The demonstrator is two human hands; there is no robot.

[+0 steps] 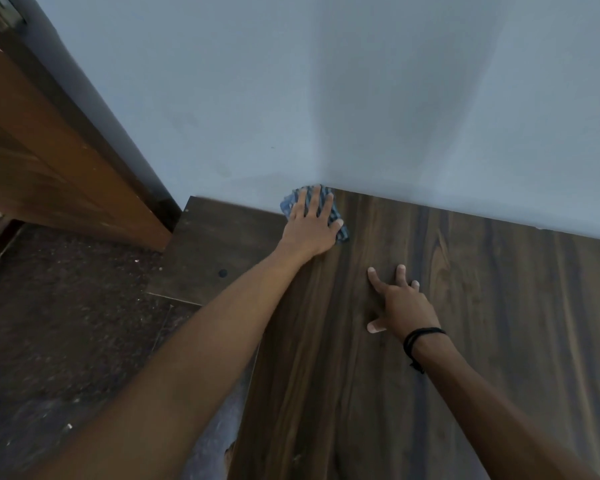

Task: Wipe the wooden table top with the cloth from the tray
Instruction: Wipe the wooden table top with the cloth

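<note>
The dark wooden table top [465,323] fills the right and lower part of the view and ends against a pale wall. My left hand [310,226] lies flat on a blue checked cloth [340,227], pressing it onto the table's far left corner by the wall. Most of the cloth is hidden under the palm and fingers. My right hand [400,301] rests on the table nearer to me, fingers spread, holding nothing. A black cord sits on its wrist. No tray is in view.
The pale wall [361,98] runs along the table's far edge. A lower dark wooden panel [219,244] adjoins the table's left side. A brown wooden door [49,150] stands at the left, above a dark speckled floor [66,323].
</note>
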